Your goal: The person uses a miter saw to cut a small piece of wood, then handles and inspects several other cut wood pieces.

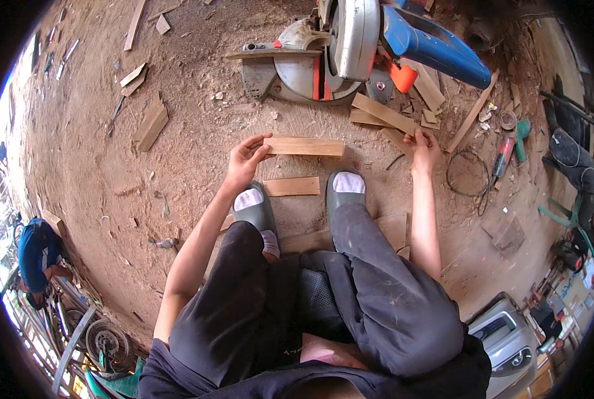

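Observation:
My left hand (pixel 251 157) grips the left end of a short, pale wooden strip (pixel 305 146), held level above my feet. My right hand (pixel 422 145) is closed on the lower right end of a second strip (pixel 383 113), which slants up to the left near the saw's base. Another short strip (pixel 290 187) lies on the dusty floor between my grey clogs (pixel 251 210). More offcuts (pixel 430 84) lie beside a mitre saw (pixel 350 50) with a blue handle and an orange knob, just beyond my hands.
At the right are an angle grinder (pixel 505 156), a cable loop (pixel 448 174), dark machinery (pixel 569 156) and a silver vehicle part (pixel 499 336). Scattered boards (pixel 152 123) and a hammer (pixel 164 243) lie to the left. A person in blue (pixel 37 256) bends near bicycles (pixel 107 339).

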A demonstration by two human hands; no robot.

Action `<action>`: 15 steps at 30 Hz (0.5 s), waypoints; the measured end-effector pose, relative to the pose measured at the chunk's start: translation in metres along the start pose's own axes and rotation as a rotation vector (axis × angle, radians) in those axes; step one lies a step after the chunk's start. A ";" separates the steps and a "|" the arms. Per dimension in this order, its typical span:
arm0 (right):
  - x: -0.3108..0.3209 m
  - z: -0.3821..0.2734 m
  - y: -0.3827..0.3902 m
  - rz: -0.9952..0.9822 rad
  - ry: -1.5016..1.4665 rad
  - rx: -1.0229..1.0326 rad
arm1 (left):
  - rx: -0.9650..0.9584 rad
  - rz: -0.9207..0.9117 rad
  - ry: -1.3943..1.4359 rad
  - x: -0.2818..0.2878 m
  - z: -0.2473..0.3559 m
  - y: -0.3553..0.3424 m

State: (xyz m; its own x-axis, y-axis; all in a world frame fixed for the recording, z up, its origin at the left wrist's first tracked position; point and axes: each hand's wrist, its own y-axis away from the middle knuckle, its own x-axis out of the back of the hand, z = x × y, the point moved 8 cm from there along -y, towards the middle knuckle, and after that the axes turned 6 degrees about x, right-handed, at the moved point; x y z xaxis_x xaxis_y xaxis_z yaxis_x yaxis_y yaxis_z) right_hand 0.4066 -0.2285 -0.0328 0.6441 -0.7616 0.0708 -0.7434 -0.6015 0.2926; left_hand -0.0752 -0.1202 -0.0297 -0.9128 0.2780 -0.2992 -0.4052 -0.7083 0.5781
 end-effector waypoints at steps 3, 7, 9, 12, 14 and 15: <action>0.010 0.005 -0.019 0.029 0.166 0.010 | -0.042 -0.005 -0.064 0.000 0.004 -0.004; -0.005 -0.036 -0.003 0.003 0.799 0.218 | -0.081 0.036 -0.080 0.010 0.009 -0.004; -0.031 -0.061 0.008 -0.080 1.111 0.471 | -0.086 0.072 -0.102 0.017 0.013 -0.003; -0.059 -0.065 0.015 -0.330 1.264 0.782 | -0.089 0.076 -0.075 0.025 0.015 -0.006; -0.067 -0.057 0.001 -0.432 1.239 0.733 | -0.082 0.075 -0.061 0.034 0.015 -0.008; -0.071 -0.054 -0.003 -0.485 1.224 0.709 | -0.095 0.087 -0.063 0.040 0.015 -0.008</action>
State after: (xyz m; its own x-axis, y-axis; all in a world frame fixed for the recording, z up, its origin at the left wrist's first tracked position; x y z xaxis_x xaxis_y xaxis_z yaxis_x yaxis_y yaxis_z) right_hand 0.3730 -0.1601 0.0125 0.3286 -0.0059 0.9445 -0.1181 -0.9924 0.0349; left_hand -0.1093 -0.0930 -0.0348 -0.9470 0.2510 -0.2005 -0.3201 -0.7891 0.5243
